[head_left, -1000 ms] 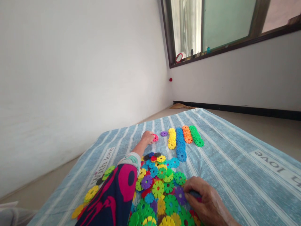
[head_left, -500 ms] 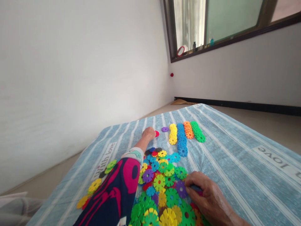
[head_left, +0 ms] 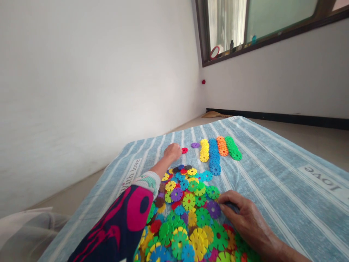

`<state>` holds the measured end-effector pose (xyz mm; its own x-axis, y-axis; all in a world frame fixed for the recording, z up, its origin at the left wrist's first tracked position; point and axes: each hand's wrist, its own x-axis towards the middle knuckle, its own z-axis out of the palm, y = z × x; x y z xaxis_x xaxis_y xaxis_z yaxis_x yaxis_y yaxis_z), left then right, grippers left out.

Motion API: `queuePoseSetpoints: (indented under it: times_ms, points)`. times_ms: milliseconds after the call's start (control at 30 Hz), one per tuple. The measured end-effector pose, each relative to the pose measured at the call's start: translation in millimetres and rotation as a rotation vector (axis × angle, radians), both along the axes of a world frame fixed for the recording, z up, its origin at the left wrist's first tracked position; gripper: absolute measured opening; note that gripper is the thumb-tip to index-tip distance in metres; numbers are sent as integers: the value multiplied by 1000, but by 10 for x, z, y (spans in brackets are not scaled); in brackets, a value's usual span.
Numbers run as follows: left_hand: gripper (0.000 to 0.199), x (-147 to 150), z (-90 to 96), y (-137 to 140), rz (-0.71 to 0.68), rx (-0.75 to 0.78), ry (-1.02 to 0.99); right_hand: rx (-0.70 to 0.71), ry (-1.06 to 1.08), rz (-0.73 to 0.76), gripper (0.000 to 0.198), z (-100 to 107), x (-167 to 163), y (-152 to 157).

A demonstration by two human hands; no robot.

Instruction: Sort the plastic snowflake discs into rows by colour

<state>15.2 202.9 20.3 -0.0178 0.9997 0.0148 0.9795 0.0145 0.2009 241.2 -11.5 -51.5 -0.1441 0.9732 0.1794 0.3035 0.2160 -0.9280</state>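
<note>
My left hand [head_left: 172,152] reaches to the far side of the cloth, fingers bent together, fingertips at the left edge of a flat red notched disc [head_left: 184,150]. What lies under its fingers is hidden. A purple disc [head_left: 195,145] lies just right of the red one. My right hand [head_left: 244,214] rests at the right edge of a heap of mixed notched discs [head_left: 189,201], its fingers curled round something dark that I cannot make out. Its fingertips are beside a purple disc [head_left: 213,209]. Overlapping rows of yellow [head_left: 204,151], blue [head_left: 214,156], orange [head_left: 223,146] and green discs [head_left: 233,148] lie beyond.
A blue striped cloth [head_left: 272,174] covers the surface. White walls [head_left: 95,72] stand behind it. A window sill above holds a red-rimmed mirror [head_left: 215,52] and small bottles. A pale, see-through bag [head_left: 29,233] is at lower left.
My left hand has drawn slightly left, uncovering more of the red disc, which stays beside the purple one. The view has shifted a little, showing more of the heap. My right hand remains beside it.
</note>
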Motion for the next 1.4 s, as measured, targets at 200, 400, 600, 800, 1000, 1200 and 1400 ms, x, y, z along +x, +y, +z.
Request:
queuePoseSetpoints:
  times_ms: [200, 400, 600, 800, 1000, 1200, 1400]
  points:
    - [13, -293, 113, -631, -160, -17, -4, 4, -9, 9, 15, 4, 9, -13]
    - [15, -535, 179, -1178, -197, -52, -51, 12, -52, 26, 17, -6, 26, -28]
    - [17, -777, 280, -1414, -190, -59, -82, 43, -69, 48, 20, -22, 41, -29]
    - [18, -969, 300, -1426, -176, -71, -84, 55, -74, 72, 21, 14, 52, -48]
    - [19, -989, 281, -1310, -157, -72, -74, 46, -100, 87, 21, -2, 59, -45]
    - [19, -841, 247, -1226, -166, -85, -55, 39, -111, 91, 21, 14, 66, -47]
    - [17, -745, 176, -1207, -207, -90, -46, 50, -117, 85, 19, 35, 61, -43]
